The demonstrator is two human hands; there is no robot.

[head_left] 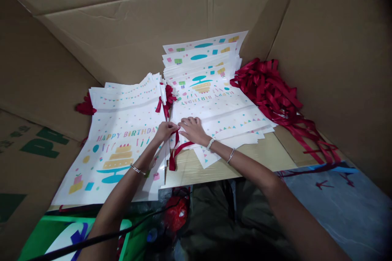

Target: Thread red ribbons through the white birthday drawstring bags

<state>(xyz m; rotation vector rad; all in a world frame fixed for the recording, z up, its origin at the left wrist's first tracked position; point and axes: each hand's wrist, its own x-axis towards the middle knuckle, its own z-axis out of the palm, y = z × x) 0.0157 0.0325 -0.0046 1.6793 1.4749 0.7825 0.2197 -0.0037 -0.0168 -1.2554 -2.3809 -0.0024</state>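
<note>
Two stacks of flat white "Happy Birthday" paper bags lie on a low wooden board (269,157). The left stack (116,147) faces me; the right stack (214,102) is turned the other way and fans up toward the back. My left hand (165,131) pinches a dark red ribbon (175,151) at the gap between the stacks. My right hand (193,129) presses down on the near edge of the right stack, fingertips touching the same ribbon. The ribbon's loose end trails toward me over the board.
A tangled heap of red ribbons (275,94) lies right of the stacks against a cardboard wall (337,69). More red ribbon (85,108) pokes out left of the left stack. Cardboard sheets (128,20) enclose the back and left. A black cable (122,232) crosses near my left forearm.
</note>
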